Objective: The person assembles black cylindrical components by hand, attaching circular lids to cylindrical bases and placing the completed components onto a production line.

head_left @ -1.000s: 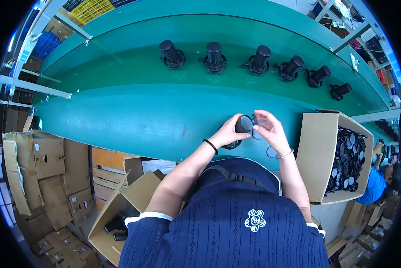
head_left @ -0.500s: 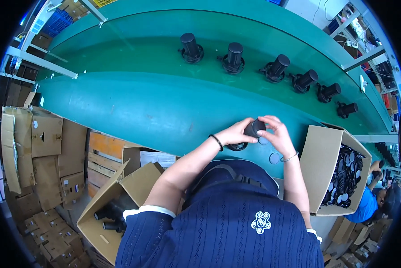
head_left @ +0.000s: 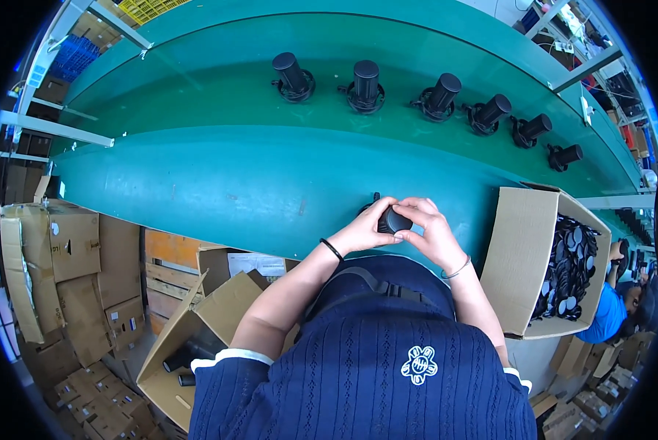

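Just in front of my body, a black cylindrical microphone (head_left: 397, 223) stands at the near edge of the green bench. My left hand (head_left: 368, 229) grips its side, thumb and fingers curled round it. From the other side my right hand (head_left: 428, 232) is closed on its top end, fingertips at the rim. Part of its dark ring-shaped mount shows behind my left fingers; the rest is hidden by my hands. Right of my arm, an open carton (head_left: 516, 264) holds many small black and grey discs (head_left: 568, 268).
Several similar black microphones in ring mounts (head_left: 365, 86) stand in a row on the green belt (head_left: 219, 95) beyond the bench. At lower left, an open carton (head_left: 226, 312) holds dark cylindrical parts. Stacked cartons (head_left: 76, 242) stand farther left. A person in blue (head_left: 604, 314) is at far right.
My hands have moved slightly left with the microphone, and my right fingers now wrap over its top end. The grey discs near my right hand no longer show. The whole view has shifted a little.
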{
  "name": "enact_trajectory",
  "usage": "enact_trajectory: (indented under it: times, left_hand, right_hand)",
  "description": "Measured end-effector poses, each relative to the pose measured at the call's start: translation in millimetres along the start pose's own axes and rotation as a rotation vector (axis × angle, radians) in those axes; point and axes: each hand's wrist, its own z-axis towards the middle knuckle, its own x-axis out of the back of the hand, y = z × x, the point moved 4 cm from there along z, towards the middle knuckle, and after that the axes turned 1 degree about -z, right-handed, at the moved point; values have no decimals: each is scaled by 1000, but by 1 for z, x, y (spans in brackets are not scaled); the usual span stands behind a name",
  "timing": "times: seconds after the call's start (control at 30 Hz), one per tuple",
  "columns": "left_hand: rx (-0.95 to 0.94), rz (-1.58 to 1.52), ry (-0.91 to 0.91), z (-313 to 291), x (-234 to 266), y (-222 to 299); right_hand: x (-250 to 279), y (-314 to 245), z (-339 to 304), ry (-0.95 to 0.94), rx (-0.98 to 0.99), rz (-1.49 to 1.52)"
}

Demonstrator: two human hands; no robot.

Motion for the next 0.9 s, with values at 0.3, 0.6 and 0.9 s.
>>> enact_trajectory:
  times: [0.3, 0.6, 0.9]
  left_hand:
    - [39, -10, -2, -6, -4, -4]
    - [16, -2, 6, -8, -6, -4]
    - [-64, 167, 62, -9, -9, -4]
  right_hand:
    - [-3, 5, -5, 7, -20, 48]
    - [-5, 9, -10, 45, 10, 76]
    - [-4, -1, -9, 35, -60, -14]
